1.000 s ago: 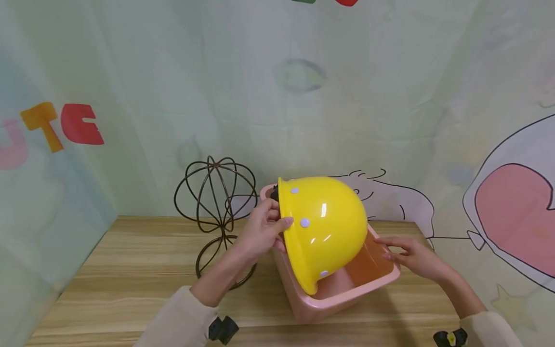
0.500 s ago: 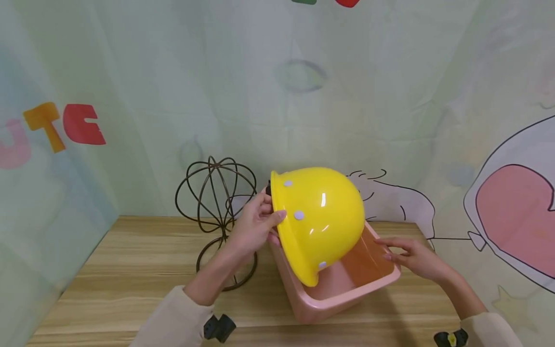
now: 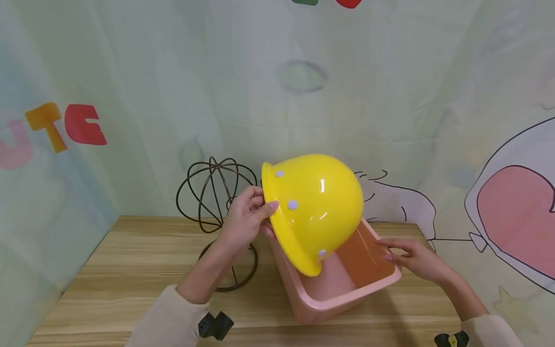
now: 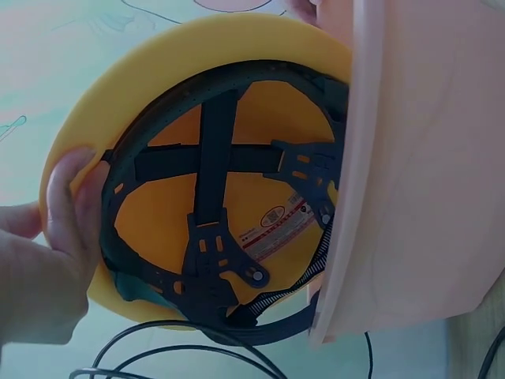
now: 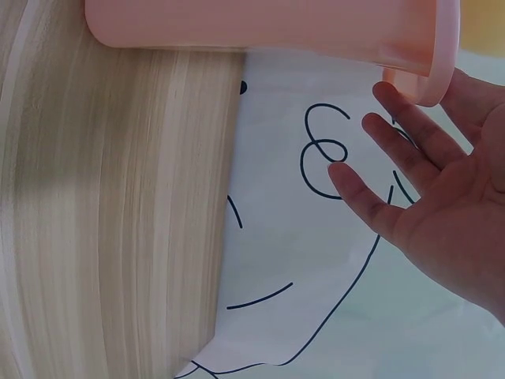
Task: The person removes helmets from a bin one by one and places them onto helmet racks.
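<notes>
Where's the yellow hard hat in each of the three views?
Head: yellow hard hat at centre, tilted over the pink bin, brim gripped by the left hand.
Left wrist: its underside with black straps fills the frame.
Right wrist: no clear sight of it.
Shared landmark: the pink bin.

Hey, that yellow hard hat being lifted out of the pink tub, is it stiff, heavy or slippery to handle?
The yellow hard hat probably stays stiff: its dome keeps shape while the left hand grips only the brim. It seems fairly light, since one hand holds it above the pink tub. The glossy shell may be slippery.
</notes>
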`<state>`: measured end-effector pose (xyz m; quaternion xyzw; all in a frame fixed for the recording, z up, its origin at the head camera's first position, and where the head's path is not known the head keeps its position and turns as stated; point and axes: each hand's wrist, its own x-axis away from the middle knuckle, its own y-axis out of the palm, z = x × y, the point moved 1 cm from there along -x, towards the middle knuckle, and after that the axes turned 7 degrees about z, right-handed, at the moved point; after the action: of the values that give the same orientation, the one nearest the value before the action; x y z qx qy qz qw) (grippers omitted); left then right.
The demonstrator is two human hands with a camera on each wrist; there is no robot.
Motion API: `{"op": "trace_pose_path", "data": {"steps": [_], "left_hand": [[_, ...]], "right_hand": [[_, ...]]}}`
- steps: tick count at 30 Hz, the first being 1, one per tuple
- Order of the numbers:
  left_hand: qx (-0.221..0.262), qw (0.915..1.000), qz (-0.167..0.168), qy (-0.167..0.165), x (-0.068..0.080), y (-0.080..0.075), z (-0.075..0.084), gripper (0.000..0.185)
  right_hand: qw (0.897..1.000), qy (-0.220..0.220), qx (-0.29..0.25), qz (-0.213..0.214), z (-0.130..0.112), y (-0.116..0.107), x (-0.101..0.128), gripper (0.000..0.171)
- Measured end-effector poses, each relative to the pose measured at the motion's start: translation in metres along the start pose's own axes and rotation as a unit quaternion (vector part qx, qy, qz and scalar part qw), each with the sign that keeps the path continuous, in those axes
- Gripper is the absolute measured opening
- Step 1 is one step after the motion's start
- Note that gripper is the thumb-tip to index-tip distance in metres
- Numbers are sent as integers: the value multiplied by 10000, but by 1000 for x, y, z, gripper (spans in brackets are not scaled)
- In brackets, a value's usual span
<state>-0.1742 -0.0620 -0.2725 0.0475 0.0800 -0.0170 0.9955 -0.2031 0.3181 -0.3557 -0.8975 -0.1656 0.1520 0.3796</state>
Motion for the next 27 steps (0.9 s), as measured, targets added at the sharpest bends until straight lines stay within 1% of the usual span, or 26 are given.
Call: {"op": "trace_pose_path", "data": {"steps": [4, 11, 17, 22, 27], "left_hand": [[102, 9999, 88, 50, 0, -3, 4, 25], [312, 9992, 141, 181, -1, -9, 9, 26], [322, 9989, 177, 297, -2, -12, 12, 25], [323, 9983, 321, 371, -3, -15, 14, 24], [353, 9973, 469, 434, -4, -18, 18, 23]], "right_hand": [[10000, -38, 7, 42, 1, 0, 0, 39], [10000, 46, 13, 1, 0, 0, 0, 39], [10000, -39, 43, 61, 0, 0, 1, 38], [9999, -90, 87, 101, -1, 0, 2, 37], [9999, -68, -6, 131, -3, 0, 2, 37]]}}
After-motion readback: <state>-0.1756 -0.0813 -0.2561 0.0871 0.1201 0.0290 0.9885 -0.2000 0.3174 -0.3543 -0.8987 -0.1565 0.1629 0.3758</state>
